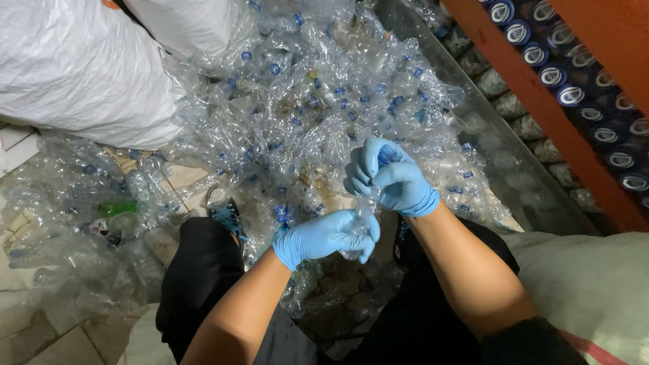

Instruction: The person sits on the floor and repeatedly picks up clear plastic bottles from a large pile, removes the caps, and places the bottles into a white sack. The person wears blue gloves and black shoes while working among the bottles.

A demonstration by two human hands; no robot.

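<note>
Both my hands wear blue gloves. My left hand (328, 236) grips the body of a crushed clear plastic bottle (363, 215) between my knees. My right hand (391, 177) is closed around the bottle's top end, where a blue cap (389, 155) shows between its fingers. The bottle runs between the two hands, partly hidden by them. Beyond my hands lies a big heap of crushed clear bottles with blue caps (318, 101).
A large white woven sack (81, 67) stands at the upper left. Another pale sack (595, 284) lies at the lower right. An orange beam (541, 101) and stacked blue-capped bottles (581, 81) run along the right. More crushed bottles (74, 223) cover the tiled floor at left.
</note>
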